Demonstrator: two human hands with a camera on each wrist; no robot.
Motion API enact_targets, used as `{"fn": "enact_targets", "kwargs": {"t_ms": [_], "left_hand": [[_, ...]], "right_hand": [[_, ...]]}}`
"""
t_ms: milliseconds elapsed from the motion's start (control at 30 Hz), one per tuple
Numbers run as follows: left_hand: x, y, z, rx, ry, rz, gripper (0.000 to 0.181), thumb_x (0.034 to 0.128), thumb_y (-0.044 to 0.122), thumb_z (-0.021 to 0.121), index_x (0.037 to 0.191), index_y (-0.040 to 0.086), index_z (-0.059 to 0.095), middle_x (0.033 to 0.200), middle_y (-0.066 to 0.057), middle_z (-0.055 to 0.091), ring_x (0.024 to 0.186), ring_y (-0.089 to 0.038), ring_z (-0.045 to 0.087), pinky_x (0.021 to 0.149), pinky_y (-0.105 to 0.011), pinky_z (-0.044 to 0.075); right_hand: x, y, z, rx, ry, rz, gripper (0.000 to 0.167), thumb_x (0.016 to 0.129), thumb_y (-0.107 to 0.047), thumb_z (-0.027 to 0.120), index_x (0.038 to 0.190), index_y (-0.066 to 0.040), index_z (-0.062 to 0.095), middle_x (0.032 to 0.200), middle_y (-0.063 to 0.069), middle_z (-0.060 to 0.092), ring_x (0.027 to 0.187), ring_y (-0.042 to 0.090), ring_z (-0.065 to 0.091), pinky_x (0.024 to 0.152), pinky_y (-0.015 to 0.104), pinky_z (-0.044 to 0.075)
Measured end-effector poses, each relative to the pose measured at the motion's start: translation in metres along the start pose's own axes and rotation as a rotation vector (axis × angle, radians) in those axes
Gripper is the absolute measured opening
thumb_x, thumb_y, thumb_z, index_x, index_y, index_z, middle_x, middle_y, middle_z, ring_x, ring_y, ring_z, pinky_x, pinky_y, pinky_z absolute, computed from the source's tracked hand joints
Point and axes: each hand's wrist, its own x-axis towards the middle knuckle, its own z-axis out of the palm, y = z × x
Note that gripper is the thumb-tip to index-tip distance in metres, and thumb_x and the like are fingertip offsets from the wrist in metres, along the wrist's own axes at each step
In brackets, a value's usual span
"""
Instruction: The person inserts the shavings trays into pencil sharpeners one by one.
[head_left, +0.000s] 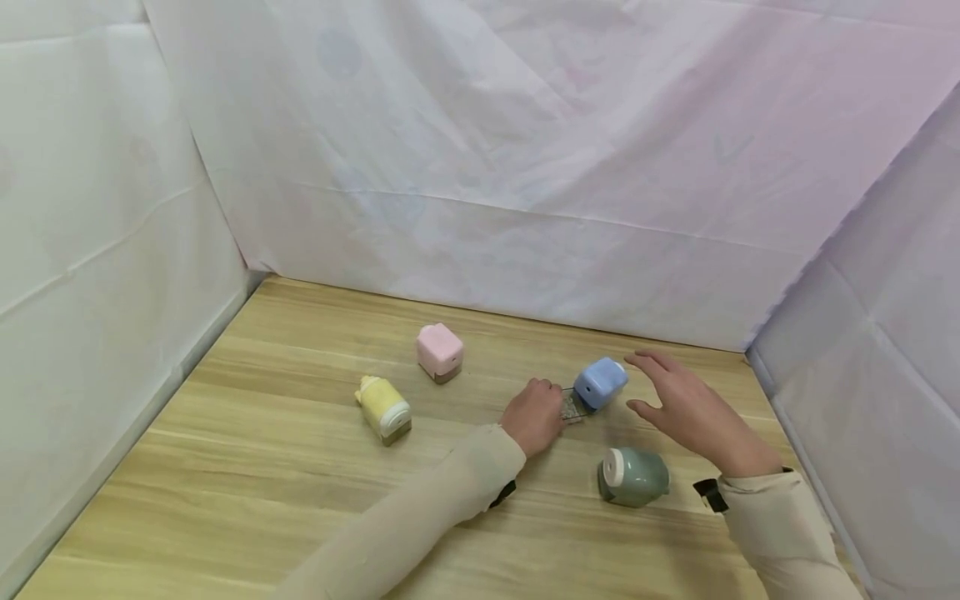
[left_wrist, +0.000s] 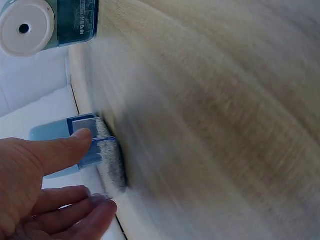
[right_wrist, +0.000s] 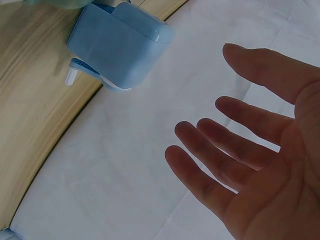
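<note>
The blue pencil sharpener (head_left: 601, 382) stands toward the back right, its clear shavings drawer (head_left: 572, 407) pulled out toward my left hand (head_left: 534, 415). In the left wrist view the drawer (left_wrist: 111, 165) is full of grey shavings; my thumb lies on one side of it and my fingertips reach the other side, gripping it. My right hand (head_left: 693, 414) hovers just right of the sharpener, fingers spread and touching nothing. The right wrist view shows the sharpener's crank handle (right_wrist: 82, 69) on the side facing that hand.
A green pencil sharpener (head_left: 637, 477) stands in front of the blue one, between my forearms. Farther left are a yellow sharpener (head_left: 384, 407) and a pink sharpener (head_left: 440, 352). White cloth walls (head_left: 487, 250) enclose the wooden table (head_left: 247, 467) at the back and sides.
</note>
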Motion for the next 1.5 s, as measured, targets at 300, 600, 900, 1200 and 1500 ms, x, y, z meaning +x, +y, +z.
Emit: {"fn": "enact_targets", "kwargs": {"t_ms": [300, 600, 900, 1200, 1500], "left_hand": [[0.003, -0.003, 0.003, -0.101, 0.032, -0.011, 0.023, 0.0951, 0.019, 0.085, 0.106, 0.002, 0.076, 0.1, -0.01, 0.075, 0.098, -0.022, 0.071, 0.083, -0.026, 0.061], [0.006, -0.001, 0.002, -0.176, 0.027, -0.05, 0.023, 0.0932, 0.02, 0.087, 0.102, 0.003, 0.074, 0.096, -0.008, 0.073, 0.094, -0.02, 0.07, 0.081, -0.027, 0.06], [0.005, -0.001, 0.001, -0.207, 0.027, -0.062, 0.023, 0.0923, 0.018, 0.088, 0.099, 0.003, 0.071, 0.09, -0.006, 0.07, 0.085, -0.017, 0.067, 0.076, -0.026, 0.058], [0.004, -0.003, 0.003, -0.186, 0.036, -0.066, 0.026, 0.0922, 0.019, 0.088, 0.106, 0.002, 0.073, 0.096, -0.008, 0.074, 0.093, -0.021, 0.071, 0.08, -0.028, 0.06], [0.005, -0.006, 0.003, -0.227, 0.04, -0.088, 0.034, 0.089, 0.018, 0.091, 0.113, 0.001, 0.074, 0.102, -0.01, 0.076, 0.094, -0.021, 0.073, 0.081, -0.028, 0.061]], "right_hand": [[0.014, 0.007, -0.004, -0.014, -0.034, -0.011, 0.067, 0.096, -0.014, 0.082, 0.153, 0.005, 0.051, 0.153, 0.033, 0.051, 0.13, 0.056, 0.061, 0.1, 0.067, 0.055], [0.033, 0.023, -0.001, -0.016, -0.046, -0.088, 0.069, 0.092, -0.002, 0.083, 0.152, 0.006, 0.051, 0.152, 0.034, 0.052, 0.134, 0.055, 0.057, 0.103, 0.066, 0.055], [0.053, 0.034, 0.01, -0.045, -0.15, -0.122, 0.076, 0.085, 0.007, 0.086, 0.153, 0.004, 0.053, 0.156, 0.035, 0.05, 0.141, 0.056, 0.051, 0.105, 0.065, 0.054], [0.063, 0.038, 0.026, -0.055, -0.166, -0.173, 0.072, 0.079, 0.012, 0.089, 0.145, 0.004, 0.062, 0.148, 0.03, 0.061, 0.131, 0.052, 0.062, 0.101, 0.061, 0.058], [0.067, 0.04, 0.037, -0.065, -0.139, -0.184, 0.058, 0.082, 0.008, 0.088, 0.136, 0.005, 0.068, 0.132, 0.027, 0.071, 0.119, 0.047, 0.07, 0.097, 0.06, 0.06]]}}
